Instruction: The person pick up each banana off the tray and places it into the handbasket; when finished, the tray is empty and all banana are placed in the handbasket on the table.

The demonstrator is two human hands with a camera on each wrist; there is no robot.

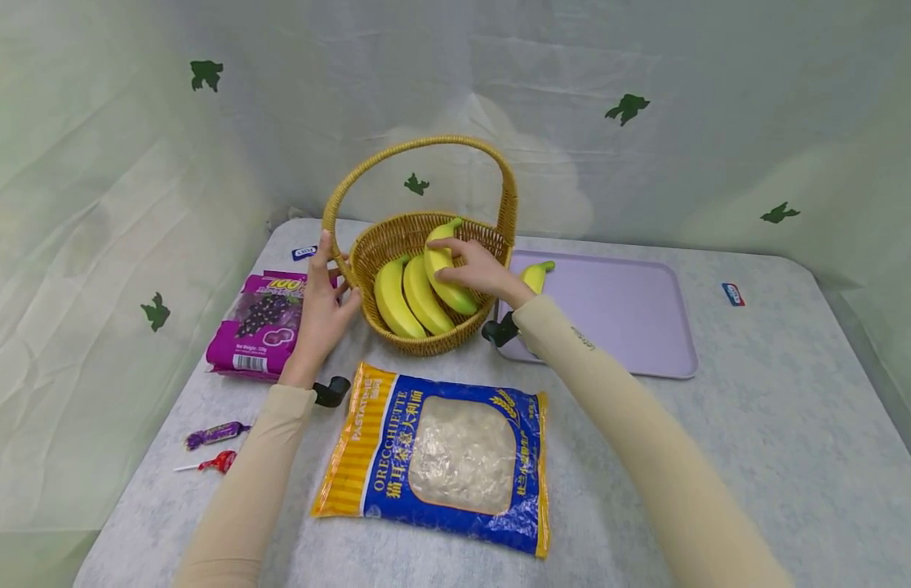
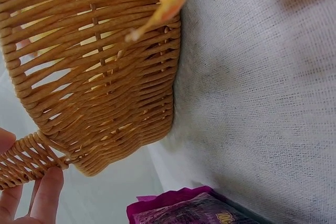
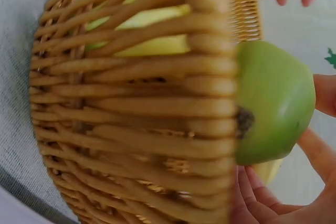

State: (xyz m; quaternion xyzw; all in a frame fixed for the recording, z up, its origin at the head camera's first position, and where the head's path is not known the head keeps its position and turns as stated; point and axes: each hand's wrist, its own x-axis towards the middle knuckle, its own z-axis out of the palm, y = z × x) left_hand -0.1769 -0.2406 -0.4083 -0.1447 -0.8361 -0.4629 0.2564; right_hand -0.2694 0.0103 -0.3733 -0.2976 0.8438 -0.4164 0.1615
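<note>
Head view: right hand (image 1: 481, 268) grips partly covered banana (image 1: 436, 260); left hand (image 1: 322, 314) pinches basket handle (image 1: 420, 144).

On the counter (image 1: 786, 408), a blue-and-yellow pasta bag (image 1: 455, 457) lies nearest me; by the left edge, a purple bag (image 1: 253, 327), wrapped candy (image 1: 216, 435) and red lollipop (image 1: 224, 462).
</note>
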